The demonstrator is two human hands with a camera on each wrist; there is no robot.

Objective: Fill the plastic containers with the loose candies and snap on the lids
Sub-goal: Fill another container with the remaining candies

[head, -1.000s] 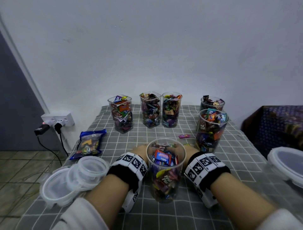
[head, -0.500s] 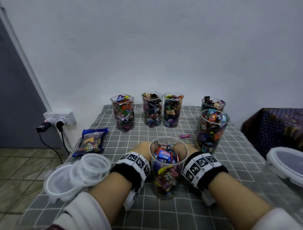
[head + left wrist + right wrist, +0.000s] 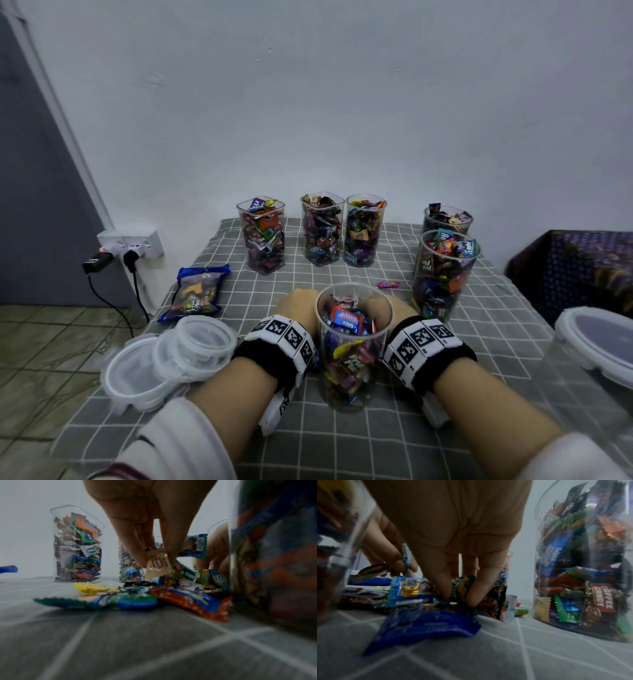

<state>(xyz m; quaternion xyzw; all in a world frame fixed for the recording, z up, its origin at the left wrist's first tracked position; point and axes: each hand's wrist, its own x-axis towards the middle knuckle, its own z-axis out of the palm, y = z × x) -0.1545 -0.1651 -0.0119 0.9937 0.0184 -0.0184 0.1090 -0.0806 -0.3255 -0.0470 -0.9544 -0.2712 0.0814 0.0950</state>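
Observation:
A clear round container (image 3: 354, 346), nearly full of wrapped candies, stands in the middle of the checked tablecloth (image 3: 342, 442). Both hands reach past it to a pile of loose candies (image 3: 171, 595) that the container hides in the head view. My left hand (image 3: 157, 562) pinches a beige wrapped candy (image 3: 158, 566) just above the pile. My right hand (image 3: 458, 597) has its fingertips down in the pile and pinches a green and yellow candy (image 3: 464, 585). A blue wrapper (image 3: 423, 623) lies in front of it.
Five filled containers stand behind: three in a back row (image 3: 322, 229), two at the right (image 3: 443, 274). Stacked clear lids (image 3: 164, 359) and a blue candy bag (image 3: 197, 294) lie at the left. A lidded tub (image 3: 596, 339) sits at the right edge, a pink candy (image 3: 388, 284) mid-table.
Both hands have stayed behind the middle container, edging slightly forward. The containers and lids have not moved.

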